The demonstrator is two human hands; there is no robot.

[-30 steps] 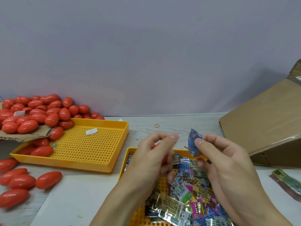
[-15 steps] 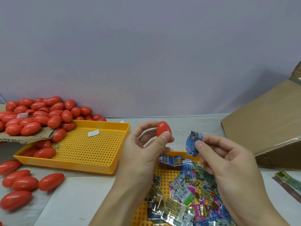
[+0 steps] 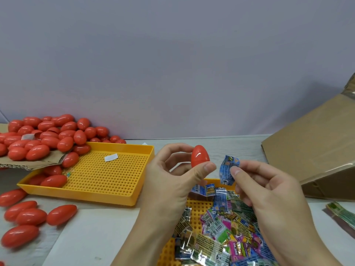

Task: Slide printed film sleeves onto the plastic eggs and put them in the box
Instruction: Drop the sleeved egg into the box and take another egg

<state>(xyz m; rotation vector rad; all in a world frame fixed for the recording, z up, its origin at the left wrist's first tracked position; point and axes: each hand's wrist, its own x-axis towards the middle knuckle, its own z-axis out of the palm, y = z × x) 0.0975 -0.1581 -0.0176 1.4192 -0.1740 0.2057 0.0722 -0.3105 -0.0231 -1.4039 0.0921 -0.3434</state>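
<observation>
Now the person holds both hands up over the table, a little apart from each other. The left hand [image 3: 172, 181] grips one red egg [image 3: 199, 157] between the thumb and the curled fingers, with the pointed end of the egg up. The right hand [image 3: 269, 192] pinches a small blue film sleeve [image 3: 227, 170] between thumb and forefinger, just beside the egg but not touching it. The sleeve is not yet on the egg.

Under both hands stands a yellow tray with holes [image 3: 197, 212], and a pile of printed sleeves [image 3: 226, 227] in many colours lies in it, mostly below the right hand. To the left of the left hand is a second yellow tray [image 3: 107, 181] of the same kind. It has a small white paper piece [image 3: 111, 157] on its floor and some red eggs at its far left corner.

Farther to the left of that tray, a big heap of red eggs [image 3: 44, 135] lies on a torn piece of cardboard [image 3: 38, 163], against the wall. More loose eggs [image 3: 28, 215] lie on the table, down and left of the left hand.

To the right of the right hand, well apart from it, is the cardboard box [image 3: 311, 156]; I see only its brown flap and side, and I cannot tell what is inside. Near the right edge, below the box, a flat green printed strip [image 3: 340, 212] lies on the table. A white sheet [image 3: 92, 237] covers the table under the left forearm.
</observation>
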